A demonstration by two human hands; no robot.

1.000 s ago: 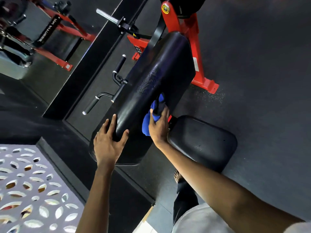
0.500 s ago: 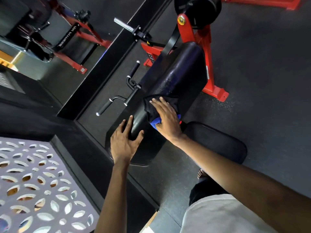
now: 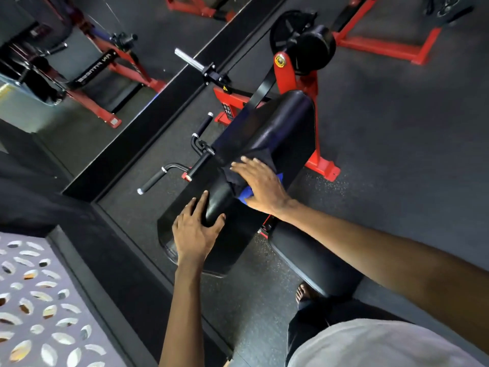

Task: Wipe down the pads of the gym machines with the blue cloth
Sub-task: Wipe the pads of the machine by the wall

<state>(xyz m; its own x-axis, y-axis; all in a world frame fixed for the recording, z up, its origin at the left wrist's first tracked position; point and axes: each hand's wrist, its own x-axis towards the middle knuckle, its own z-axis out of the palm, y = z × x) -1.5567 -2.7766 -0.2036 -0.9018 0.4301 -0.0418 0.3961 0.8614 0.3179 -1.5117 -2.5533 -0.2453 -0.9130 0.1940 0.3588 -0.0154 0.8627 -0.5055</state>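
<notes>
Right grip (image 3: 260, 185) is lying flat, fingers straight and slightly spread, pressing the blue cloth (image 3: 243, 194) onto the long black pad (image 3: 280, 123). Cloth is sitting under palm and fingers, about midway along the pad. Blue edges are showing by the thumb and at the hand's outer edge. A darker fold is sticking out past the fingertips.

Left grip (image 3: 194, 231) is resting on the pad's lower end, fingers spread, thumb splayed over the raised middle ridge, holding nothing.

Black seat pad (image 3: 312, 258) is lying just beside that lower end, under the right forearm. Red frame (image 3: 321, 160) is carrying the long pad; black handles (image 3: 152, 181) are jutting out on its left side. Dark floor (image 3: 397, 154) is lying beneath.
</notes>
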